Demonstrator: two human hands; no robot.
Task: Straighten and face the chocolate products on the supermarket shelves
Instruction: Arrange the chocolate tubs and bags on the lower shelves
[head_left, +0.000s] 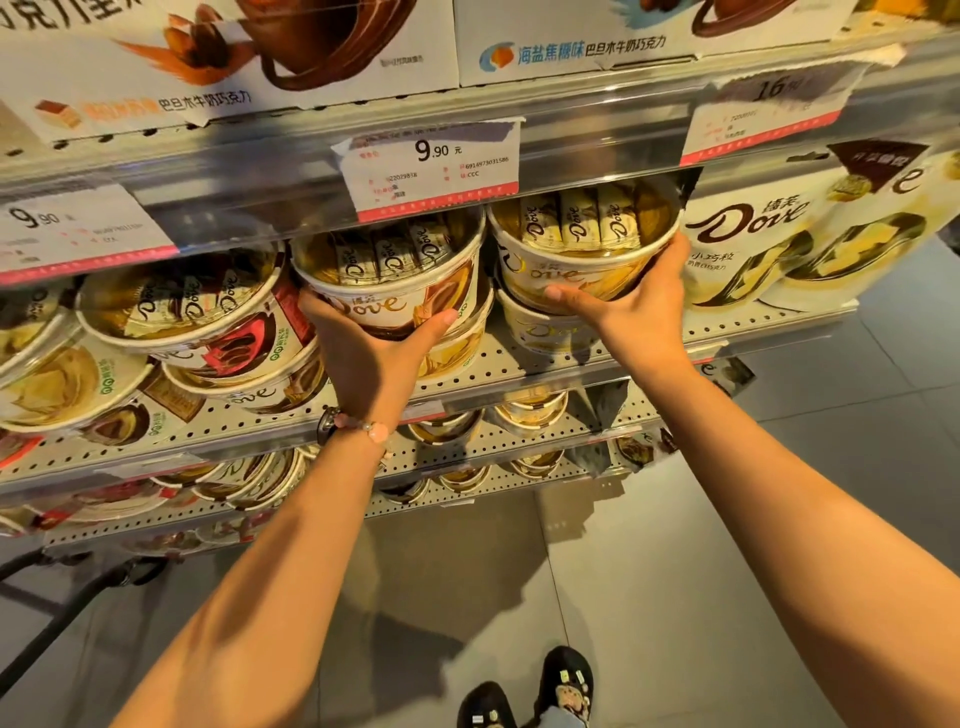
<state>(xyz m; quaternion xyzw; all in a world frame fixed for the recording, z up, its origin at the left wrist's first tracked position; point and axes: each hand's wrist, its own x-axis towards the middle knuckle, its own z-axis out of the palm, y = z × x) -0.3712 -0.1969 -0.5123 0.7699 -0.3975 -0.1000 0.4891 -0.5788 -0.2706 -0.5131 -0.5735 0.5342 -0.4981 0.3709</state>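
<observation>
Both hands are up at the middle shelf (519, 364), each gripping one Dove chocolate tub from below and in front. The left hand (363, 353) cups the brown-label tub (395, 280) with the thumb on its left wall and the fingers curled under the right of the base; this tub sits on top of another tub (457, 348), and is tipped forward so the clear lid faces up and out. The right hand (639, 306) wraps the yellow-label tub (582, 244), with fingers across the front wall and the hand's far side against the tub's right edge; it is also stacked on a lower tub (545, 327) and tipped forward. The two held tubs are side by side, just about touching, right under the price-tag rail (436, 166). Key relation: each tub lies directly ahead of and slightly above its own hand, no crossing needed, so left handles the brown tub and right the yellow. The logo on both already faces out, roughly level. Judgement: the next move is likely a small push back or a twist to square each tub on its stack. Risk: the lower tubs may shift, and the headroom under the rail looks tight. Tubs further left (182, 312) lie tilted and unaligned, and Dove pouches (753, 244) stand just right of the yellow tub.
</observation>
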